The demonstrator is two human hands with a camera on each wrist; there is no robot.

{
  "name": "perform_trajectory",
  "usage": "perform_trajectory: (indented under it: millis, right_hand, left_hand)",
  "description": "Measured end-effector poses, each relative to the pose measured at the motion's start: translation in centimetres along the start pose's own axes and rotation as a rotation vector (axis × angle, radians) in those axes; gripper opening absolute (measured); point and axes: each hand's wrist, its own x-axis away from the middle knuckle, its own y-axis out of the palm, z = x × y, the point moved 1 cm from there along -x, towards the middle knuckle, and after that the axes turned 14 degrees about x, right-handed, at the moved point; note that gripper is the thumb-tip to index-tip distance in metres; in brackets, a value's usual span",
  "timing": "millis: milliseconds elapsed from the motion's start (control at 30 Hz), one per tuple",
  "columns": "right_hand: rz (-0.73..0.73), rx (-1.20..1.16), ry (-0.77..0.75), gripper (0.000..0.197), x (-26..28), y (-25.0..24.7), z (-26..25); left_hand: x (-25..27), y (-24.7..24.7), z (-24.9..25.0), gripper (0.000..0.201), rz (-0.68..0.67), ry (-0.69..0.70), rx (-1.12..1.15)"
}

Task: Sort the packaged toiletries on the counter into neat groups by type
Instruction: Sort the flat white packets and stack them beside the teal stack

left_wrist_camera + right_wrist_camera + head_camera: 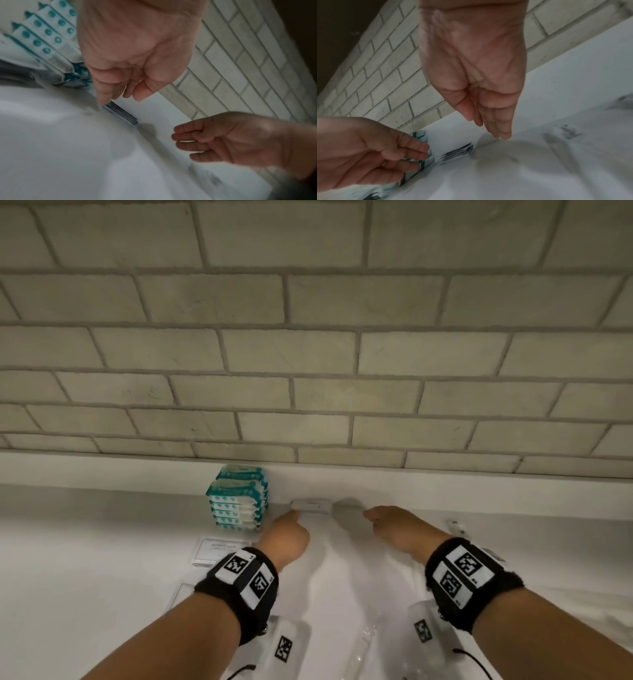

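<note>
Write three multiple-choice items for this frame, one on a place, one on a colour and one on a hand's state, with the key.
1. Where does the stack of wipe packs stand?
A. at the back of the counter, by the tiled wall
B. at the counter's front edge
C. in the right hand

2. What colour is the print on those packs?
A. red
B. teal
C. yellow

3. How is the right hand?
A. gripping a bottle
B. fist pressed on the counter
C. fingers straight, holding nothing

Key: 1 A, the head view shows the stack close to the tiled wall. 2 B, teal dots and bands show on the white packs. 3 C, the right wrist view shows straight fingers with nothing between them.
</note>
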Motion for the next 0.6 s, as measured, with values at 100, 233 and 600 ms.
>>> perform_trajectory:
  millis: [100,233,600]
  right_hand:
    - [-0.008,0.001,-0.010,0.053,1.1,0.0,0.4]
    - [-0.038,0.047,-0.056,0.056,1.6,1.1,-1.3]
    - [-0.016,0.026,-0.111,0.054,-0.8,1.2,-7.0]
  left_hand:
    - [1.4,0.3,1.0,0.061,0.046,-0.028,-0.038]
    - [1.0,0.3,1.4,0.070,0.046,0.012,-0.185]
    - [-3.1,1.3,0.1,0.076,0.011,-0.016,-0.267]
